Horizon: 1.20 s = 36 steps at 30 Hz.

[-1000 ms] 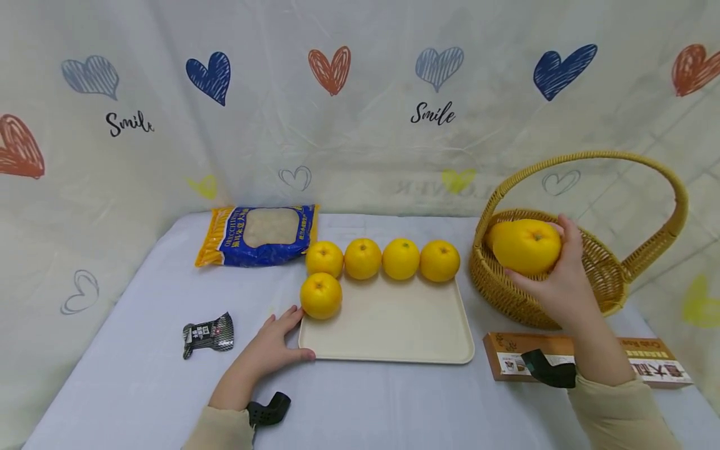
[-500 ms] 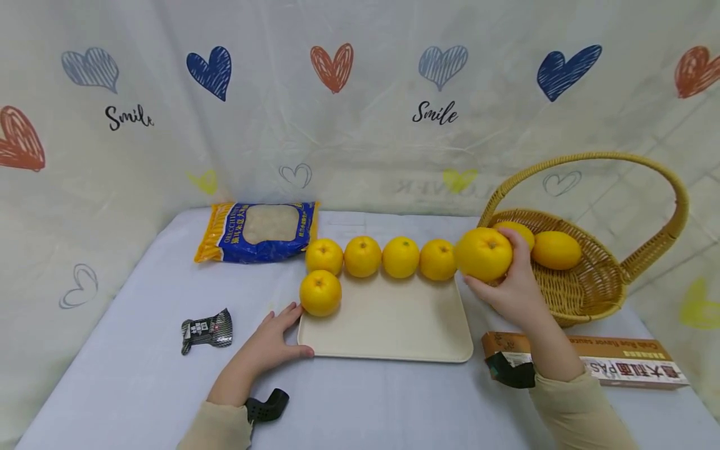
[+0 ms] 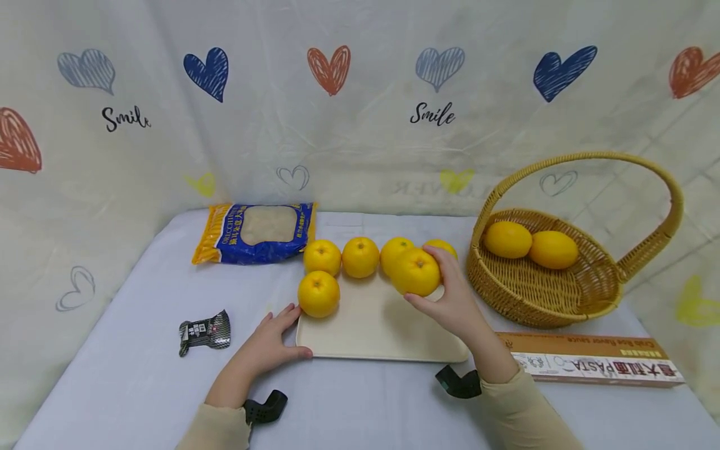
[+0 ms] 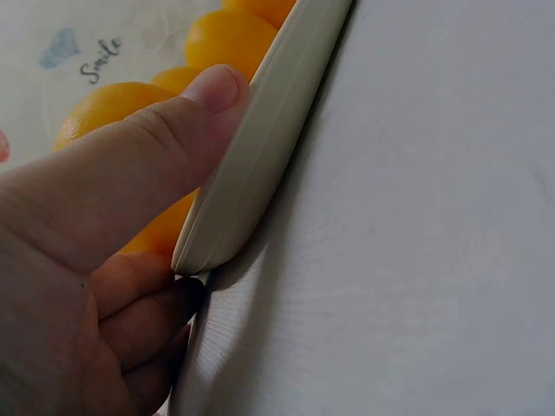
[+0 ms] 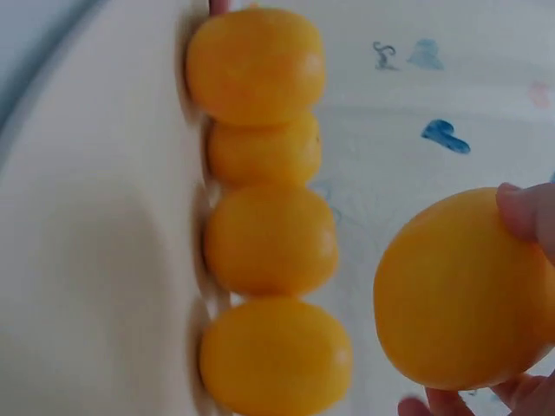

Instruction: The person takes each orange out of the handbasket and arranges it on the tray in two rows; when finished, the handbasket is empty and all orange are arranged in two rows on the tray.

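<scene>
My right hand point(image 3: 457, 306) holds an orange point(image 3: 416, 272) above the right part of a cream tray point(image 3: 360, 337), thumb and fingers round its side. In the right wrist view the held orange point(image 5: 464, 290) hangs apart from the row. Several oranges point(image 3: 360, 257) line the tray's far edge, the rightmost point(image 3: 441, 246) partly hidden. One more orange point(image 3: 319, 294) sits in front of the row's left end. My left hand point(image 3: 264, 347) grips the tray's near left corner; its thumb point(image 4: 212, 91) lies on the rim in the left wrist view.
A wicker basket point(image 3: 540, 300) with a tall handle stands right, holding two yellow-orange fruits point(image 3: 554, 250). Before it lies a long pasta box point(image 3: 596, 359). A blue-and-yellow bag point(image 3: 261, 231) lies behind the tray's left end, a small black packet point(image 3: 205, 332) farther left.
The right hand has carried the orange leftward from the basket to over the tray, uncovering the two fruits in the basket. My left hand has stayed at the tray's corner.
</scene>
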Each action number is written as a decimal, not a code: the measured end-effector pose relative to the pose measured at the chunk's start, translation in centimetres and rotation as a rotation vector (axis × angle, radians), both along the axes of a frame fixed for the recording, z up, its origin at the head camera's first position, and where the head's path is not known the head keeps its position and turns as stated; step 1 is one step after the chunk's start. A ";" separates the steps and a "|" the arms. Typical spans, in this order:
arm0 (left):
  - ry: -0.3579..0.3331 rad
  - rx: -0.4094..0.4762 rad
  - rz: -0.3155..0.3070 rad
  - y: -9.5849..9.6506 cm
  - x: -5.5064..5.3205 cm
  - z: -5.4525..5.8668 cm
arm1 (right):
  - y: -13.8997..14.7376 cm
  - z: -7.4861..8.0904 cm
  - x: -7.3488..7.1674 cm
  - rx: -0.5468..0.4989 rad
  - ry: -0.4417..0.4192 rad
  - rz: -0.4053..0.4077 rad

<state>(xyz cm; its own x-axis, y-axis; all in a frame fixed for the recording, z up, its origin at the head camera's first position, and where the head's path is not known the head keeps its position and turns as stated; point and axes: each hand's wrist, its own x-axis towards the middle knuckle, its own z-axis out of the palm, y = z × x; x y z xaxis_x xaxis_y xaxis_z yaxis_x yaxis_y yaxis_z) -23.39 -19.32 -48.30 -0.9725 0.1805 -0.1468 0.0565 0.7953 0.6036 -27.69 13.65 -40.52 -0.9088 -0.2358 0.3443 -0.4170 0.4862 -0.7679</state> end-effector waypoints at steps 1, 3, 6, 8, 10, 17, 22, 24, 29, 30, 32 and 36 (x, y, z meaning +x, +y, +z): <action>-0.002 -0.001 -0.001 0.0 0.0 0.1 | -0.5 -0.2 0.0 -0.013 -0.014 0.012; -0.005 -0.006 -0.001 -0.1 0.0 0.1 | -1.4 -0.7 0.1 -0.047 -0.049 0.035; -0.007 -0.013 0.002 -0.1 0.0 0.2 | -2.7 -1.1 0.0 -0.091 -0.095 0.069; -0.002 -0.012 0.002 -0.1 0.1 0.2 | -3.4 -1.3 0.0 -0.083 -0.107 0.088; 0.000 -0.012 0.000 -0.1 0.1 0.3 | -4.0 -1.4 -0.1 -0.075 -0.123 0.107; -0.009 -0.008 0.005 0.0 -0.1 0.1 | -4.8 -1.9 -0.5 -0.104 -0.211 0.163; -0.023 -0.001 0.015 0.1 -0.2 0.1 | -5.0 -2.5 -0.8 -0.131 -0.239 0.182; -0.032 0.002 0.024 0.1 -0.1 0.2 | -5.0 -2.6 -1.0 -0.137 -0.243 0.186; -0.034 0.001 0.027 0.1 -0.1 0.3 | -4.8 -2.9 -1.2 -0.112 -0.256 0.176; -0.034 0.002 0.028 0.1 -0.1 0.3 | -4.8 -2.9 -1.3 -0.101 -0.262 0.176; -0.029 0.000 0.024 0.1 -0.1 0.3 | -4.8 -3.0 -1.3 -0.082 -0.274 0.176; -0.013 0.001 0.010 0.0 -0.1 0.1 | -4.8 -3.3 -1.3 -0.062 -0.273 0.169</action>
